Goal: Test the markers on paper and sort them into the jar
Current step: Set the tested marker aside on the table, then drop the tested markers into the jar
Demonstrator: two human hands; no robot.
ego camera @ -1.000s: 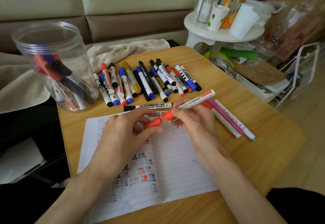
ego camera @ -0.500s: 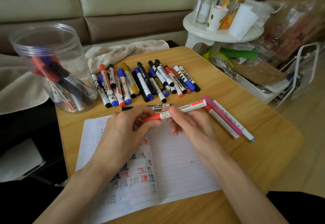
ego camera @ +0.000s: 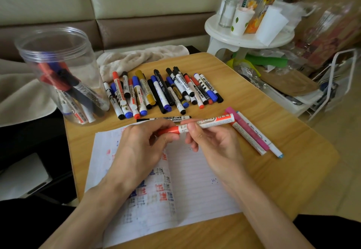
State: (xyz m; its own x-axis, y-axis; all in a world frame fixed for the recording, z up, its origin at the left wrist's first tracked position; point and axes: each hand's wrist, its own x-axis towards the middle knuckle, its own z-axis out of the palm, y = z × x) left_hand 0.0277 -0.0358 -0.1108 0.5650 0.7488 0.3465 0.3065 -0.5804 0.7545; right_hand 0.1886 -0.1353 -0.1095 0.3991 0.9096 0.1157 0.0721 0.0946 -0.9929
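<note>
1. Bench: wood top; all task things are carried on it.
2. Paper: lined sheet at 6 o'clock of the bench. Red, blue and black test marks are seen on its left half. The right half is mostly bare, so a fresh stroke is best placed there.
3. Jar: clear, lidless, stood upright at 10 o'clock of the bench. Several markers are leaned inside.
4. Row of markers: laid side by side at 12 o'clock of the paper, capped, judged untested.
5. Left hand: grip clamped on the red cap end, fingers curled round it.
6. Right hand: grip clamped on the white barrel, pinched between thumb and fingers.
7. Red marker: held level over the paper's 12 o'clock edge, cap toward 9 o'clock, tail toward 3 o'clock.
8. Cap: seated on the barrel. The step is judged as cap work; whether on or off cannot be told. Force is best kept straight along the barrel, with no bending. If it is being closed, the cap should be pressed fully home before the jar is approached.
</note>
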